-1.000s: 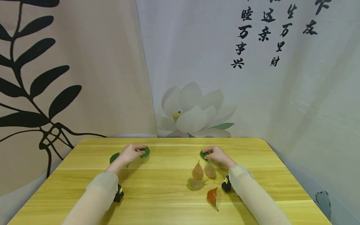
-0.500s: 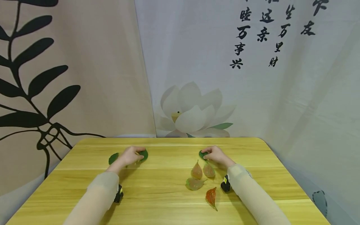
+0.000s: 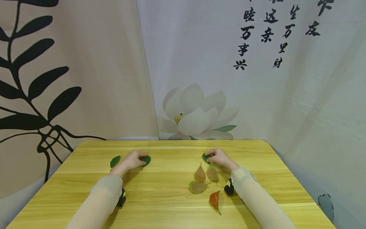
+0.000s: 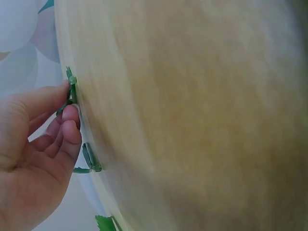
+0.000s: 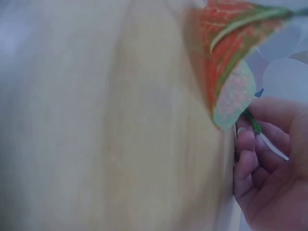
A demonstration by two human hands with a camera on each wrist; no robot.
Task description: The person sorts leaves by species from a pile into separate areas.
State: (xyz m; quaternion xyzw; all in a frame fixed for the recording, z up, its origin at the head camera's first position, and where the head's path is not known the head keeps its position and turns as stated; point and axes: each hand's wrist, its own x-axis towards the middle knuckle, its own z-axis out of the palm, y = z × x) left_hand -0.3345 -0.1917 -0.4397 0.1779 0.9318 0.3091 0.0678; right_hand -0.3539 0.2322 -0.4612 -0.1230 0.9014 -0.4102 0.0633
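Near the table's far side, my left hand pinches a round green leaf between thumb and fingers. The left wrist view shows that leaf edge-on at the fingertips. Just left of this hand lies another green leaf. Over on the right, my right hand holds a small dark green leaf, partly covered by the fingers. Closer to me than that hand lie a brownish-orange leaf, a pinkish leaf and a pale green-pink leaf.
A curled red leaf lies nearer to me on the wooden table; it looms large in the right wrist view. Behind the table's far edge hangs a printed curtain. Black cameras are strapped to both wrists.
My left hand has come down slightly toward the tabletop with its leaf. The right hand stays in place on its leaf, and the loose leaves have not moved.
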